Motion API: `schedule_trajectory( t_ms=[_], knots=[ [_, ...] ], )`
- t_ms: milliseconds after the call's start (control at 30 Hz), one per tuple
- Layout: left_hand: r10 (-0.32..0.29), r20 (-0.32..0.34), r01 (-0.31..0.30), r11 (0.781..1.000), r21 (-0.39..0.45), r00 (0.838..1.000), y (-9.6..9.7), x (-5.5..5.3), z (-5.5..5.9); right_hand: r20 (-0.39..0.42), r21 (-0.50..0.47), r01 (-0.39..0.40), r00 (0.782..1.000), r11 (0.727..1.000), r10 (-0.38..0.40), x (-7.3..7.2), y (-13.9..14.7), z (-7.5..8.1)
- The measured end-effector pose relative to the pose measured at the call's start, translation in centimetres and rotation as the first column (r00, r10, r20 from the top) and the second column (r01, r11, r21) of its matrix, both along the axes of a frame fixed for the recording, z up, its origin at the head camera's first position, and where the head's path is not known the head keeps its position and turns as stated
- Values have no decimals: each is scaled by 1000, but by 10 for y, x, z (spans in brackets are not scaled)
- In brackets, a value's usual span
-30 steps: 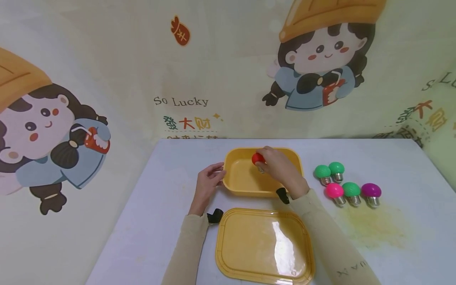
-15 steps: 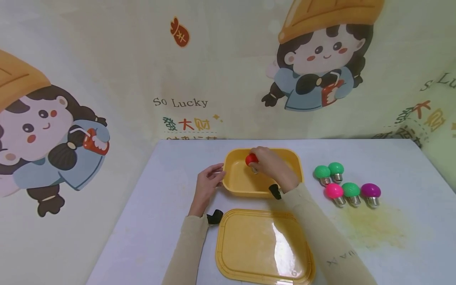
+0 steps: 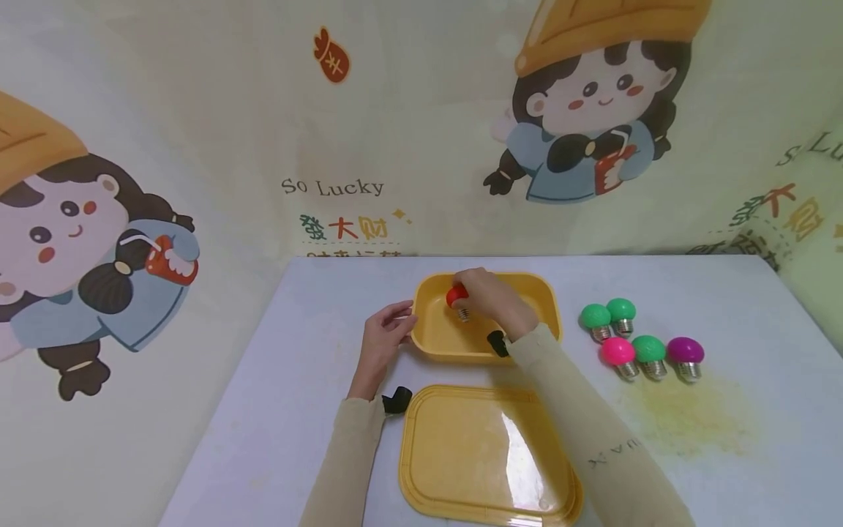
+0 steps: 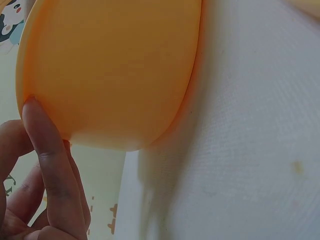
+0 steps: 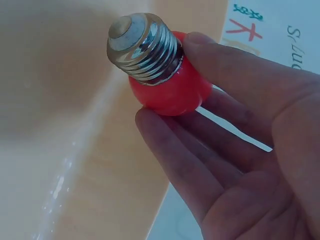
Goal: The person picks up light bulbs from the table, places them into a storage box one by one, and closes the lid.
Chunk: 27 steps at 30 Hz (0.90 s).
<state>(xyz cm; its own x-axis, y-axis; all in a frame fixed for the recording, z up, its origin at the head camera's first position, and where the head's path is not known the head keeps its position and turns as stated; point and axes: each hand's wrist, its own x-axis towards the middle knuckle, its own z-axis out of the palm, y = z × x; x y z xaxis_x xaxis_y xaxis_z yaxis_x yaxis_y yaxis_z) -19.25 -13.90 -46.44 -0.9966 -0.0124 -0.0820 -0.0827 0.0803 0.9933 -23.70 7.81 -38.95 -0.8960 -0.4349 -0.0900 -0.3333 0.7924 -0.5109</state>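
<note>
In the head view a light bulb with a red dome [image 3: 456,296] and a silver screw base is over the left part of a yellow plastic box [image 3: 552,311]. My right hand [image 3: 489,294] pinches the bulb by its dome, base pointing down. In the right wrist view the thumb and fingers lie round the red bulb [image 5: 172,95], leaving its threaded base bare. My left hand [image 3: 385,333] touches the left end of the box with its fingertips; the left wrist view has these fingers [image 4: 50,155] against the outer wall of the box [image 4: 115,75].
A yellow lid [image 3: 481,454] lies on the white table in front of the box. Several loose bulbs lie to the right: green bulbs [image 3: 649,349], a pink bulb [image 3: 619,352] and a purple bulb [image 3: 686,350]. Printed cloth [image 3: 428,132] hangs behind the table.
My right hand has moved left over the box with the red bulb in its grip. The left hand has stayed at the box's left end.
</note>
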Motion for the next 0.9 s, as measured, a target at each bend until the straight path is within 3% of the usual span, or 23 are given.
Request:
schedule_trajectory(
  t_ms=[267,467,633,900],
  knots=[
    [10,2,-10,1000,-16,1000,0,1,1,58,3,0,998,1000,0,-7,-8,-4],
    [8,3,-8,1000,-9,1000,-1,2,2,46,27,-38,998,999,37,-12,-13,-8],
    [6,3,-6,1000,-2,1000,-1,2,3,84,51,-51,995,997,47,-16,-18,-11],
    [8,5,-8,1000,1,1000,0,1,0,88,25,-72,994,997,70,-21,-23,-18]
  ],
)
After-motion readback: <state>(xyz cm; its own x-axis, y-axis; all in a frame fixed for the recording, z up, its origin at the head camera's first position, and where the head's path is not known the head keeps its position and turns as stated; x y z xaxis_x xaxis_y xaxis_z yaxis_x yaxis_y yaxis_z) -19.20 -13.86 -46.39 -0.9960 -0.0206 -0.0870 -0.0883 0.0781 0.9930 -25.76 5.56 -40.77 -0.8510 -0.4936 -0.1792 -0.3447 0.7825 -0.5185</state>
